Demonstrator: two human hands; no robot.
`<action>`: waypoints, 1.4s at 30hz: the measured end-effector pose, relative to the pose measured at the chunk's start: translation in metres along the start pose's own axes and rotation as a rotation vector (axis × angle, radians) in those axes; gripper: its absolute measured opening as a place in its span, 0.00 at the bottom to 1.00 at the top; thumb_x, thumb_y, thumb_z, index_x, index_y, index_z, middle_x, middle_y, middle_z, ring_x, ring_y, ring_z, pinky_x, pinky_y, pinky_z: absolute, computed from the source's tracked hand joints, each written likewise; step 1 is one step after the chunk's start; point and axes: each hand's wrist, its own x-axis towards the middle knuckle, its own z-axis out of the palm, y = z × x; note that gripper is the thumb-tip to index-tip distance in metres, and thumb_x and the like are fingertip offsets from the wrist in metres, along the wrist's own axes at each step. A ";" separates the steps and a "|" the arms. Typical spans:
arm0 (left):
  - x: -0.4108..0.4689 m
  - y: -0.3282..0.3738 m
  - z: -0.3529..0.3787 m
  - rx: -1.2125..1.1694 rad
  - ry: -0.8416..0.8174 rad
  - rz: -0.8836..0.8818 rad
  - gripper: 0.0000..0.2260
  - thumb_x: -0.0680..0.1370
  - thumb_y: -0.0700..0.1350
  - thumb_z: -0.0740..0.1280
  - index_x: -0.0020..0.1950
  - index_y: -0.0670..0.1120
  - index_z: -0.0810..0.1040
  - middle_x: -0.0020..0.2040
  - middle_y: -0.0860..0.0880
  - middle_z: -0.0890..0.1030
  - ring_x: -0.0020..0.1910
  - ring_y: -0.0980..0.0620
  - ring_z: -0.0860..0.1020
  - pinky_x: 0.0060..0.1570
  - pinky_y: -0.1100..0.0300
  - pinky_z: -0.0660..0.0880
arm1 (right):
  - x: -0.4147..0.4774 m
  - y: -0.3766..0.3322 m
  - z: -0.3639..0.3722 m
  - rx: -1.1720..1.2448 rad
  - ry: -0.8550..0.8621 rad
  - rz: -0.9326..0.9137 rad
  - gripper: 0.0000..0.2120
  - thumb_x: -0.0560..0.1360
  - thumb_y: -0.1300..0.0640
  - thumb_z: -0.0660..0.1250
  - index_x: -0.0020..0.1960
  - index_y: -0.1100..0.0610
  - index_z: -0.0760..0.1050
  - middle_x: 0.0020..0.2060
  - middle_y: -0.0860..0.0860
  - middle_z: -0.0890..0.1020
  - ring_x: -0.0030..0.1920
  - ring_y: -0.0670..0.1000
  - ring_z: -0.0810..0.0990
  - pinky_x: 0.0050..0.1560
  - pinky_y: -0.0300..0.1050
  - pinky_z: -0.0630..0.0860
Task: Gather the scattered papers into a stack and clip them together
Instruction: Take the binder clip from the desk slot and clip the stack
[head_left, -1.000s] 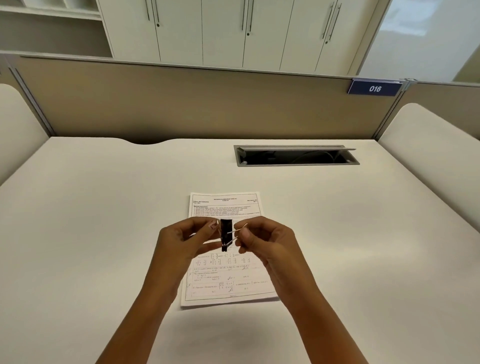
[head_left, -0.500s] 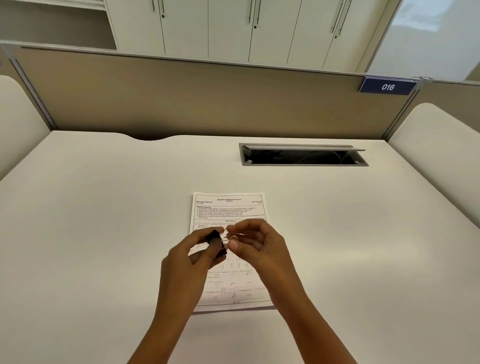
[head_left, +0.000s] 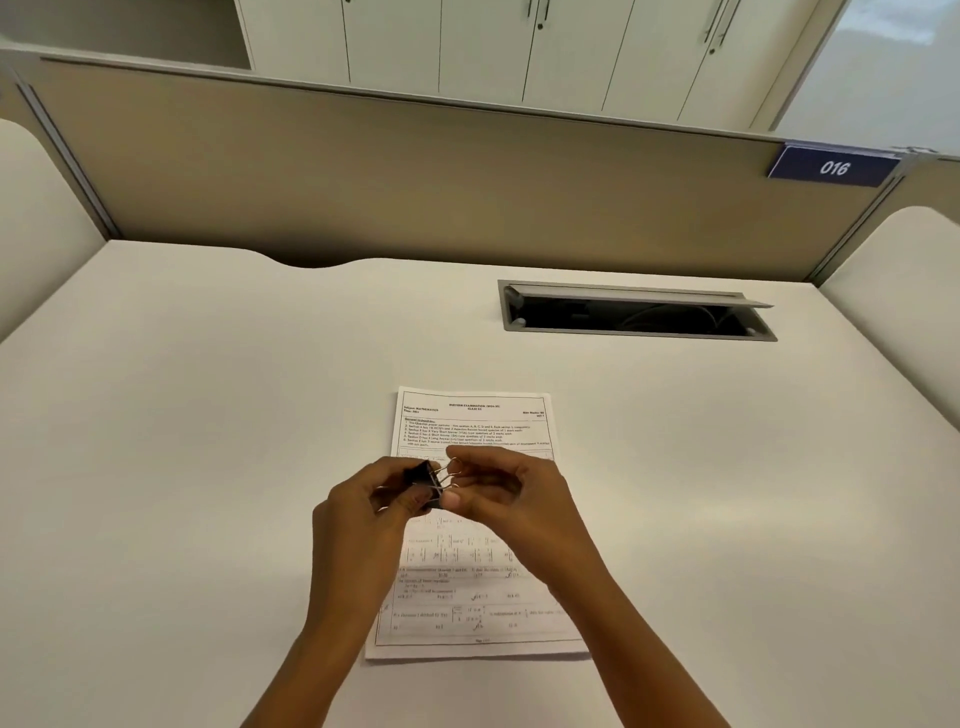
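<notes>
A neat stack of printed exam papers (head_left: 475, 423) lies flat on the white desk (head_left: 208, 441), its top edge pointing away from me. Both hands hover above the middle of the stack and hold a black binder clip (head_left: 422, 480) between them. My left hand (head_left: 371, 512) pinches the clip's black body. My right hand (head_left: 511, 499) grips the clip's silver wire handles, which point right. The clip is off the paper and nothing is clipped to the stack.
An open cable slot (head_left: 636, 314) with a raised grey lid sits in the desk at the back right. A beige partition (head_left: 415, 182) with a blue "016" sign (head_left: 834, 167) closes the far edge. Padded side panels flank the desk.
The clip has turned from upright to lying sideways, its black body now in my left fingers and the wire handles in my right. Both hands stay over the stack.
</notes>
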 end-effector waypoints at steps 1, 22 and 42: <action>0.003 -0.001 0.001 0.003 -0.001 0.000 0.09 0.73 0.42 0.71 0.52 0.50 0.82 0.45 0.52 0.84 0.44 0.51 0.83 0.43 0.72 0.72 | 0.003 0.001 0.001 -0.006 0.010 -0.004 0.21 0.65 0.60 0.78 0.57 0.53 0.81 0.47 0.50 0.85 0.48 0.47 0.84 0.53 0.41 0.81; 0.060 -0.022 0.030 -0.001 0.128 0.024 0.13 0.76 0.43 0.66 0.60 0.51 0.76 0.59 0.54 0.78 0.56 0.57 0.77 0.50 0.73 0.72 | 0.082 0.035 0.022 0.024 0.321 -0.158 0.14 0.67 0.72 0.72 0.44 0.56 0.83 0.41 0.52 0.85 0.39 0.46 0.83 0.37 0.36 0.79; 0.107 -0.048 0.078 0.599 0.155 -0.155 0.35 0.73 0.48 0.71 0.73 0.42 0.56 0.68 0.41 0.66 0.65 0.43 0.66 0.62 0.53 0.67 | 0.137 0.090 0.017 -0.270 0.538 -0.480 0.15 0.64 0.79 0.70 0.46 0.64 0.81 0.38 0.55 0.80 0.39 0.38 0.77 0.39 0.24 0.74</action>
